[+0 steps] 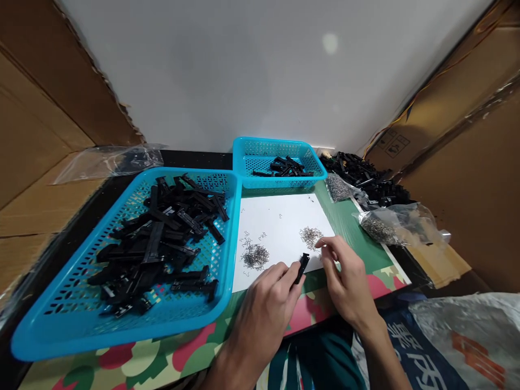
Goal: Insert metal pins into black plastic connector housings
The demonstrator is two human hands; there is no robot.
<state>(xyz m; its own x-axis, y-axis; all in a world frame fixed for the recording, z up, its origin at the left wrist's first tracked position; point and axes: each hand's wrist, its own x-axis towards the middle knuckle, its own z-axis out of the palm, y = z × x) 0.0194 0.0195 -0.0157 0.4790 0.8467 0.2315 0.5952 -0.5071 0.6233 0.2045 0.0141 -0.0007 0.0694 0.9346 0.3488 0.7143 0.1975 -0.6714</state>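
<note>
My left hand (274,298) is closed around a slim black plastic part (303,266), whose notched end sticks up past the thumb and index finger. Over the right-hand pile of small bent wire pieces (311,237), my right hand (344,273) has its index fingertip at the pile's edge. Its fingers are bent but apart, and I see nothing held between them. A second, darker pile of small wire pieces (255,256) lies left of it on the white sheet (280,222), with a few loose pieces scattered around.
A large blue basket (233,233) of black plastic parts stands left; a smaller blue basket (280,142) with similar parts is behind the sheet. Black parts (365,176) are heaped at back right, beside clear bags of small metal pieces (379,227). Cardboard walls (475,151) flank the table.
</note>
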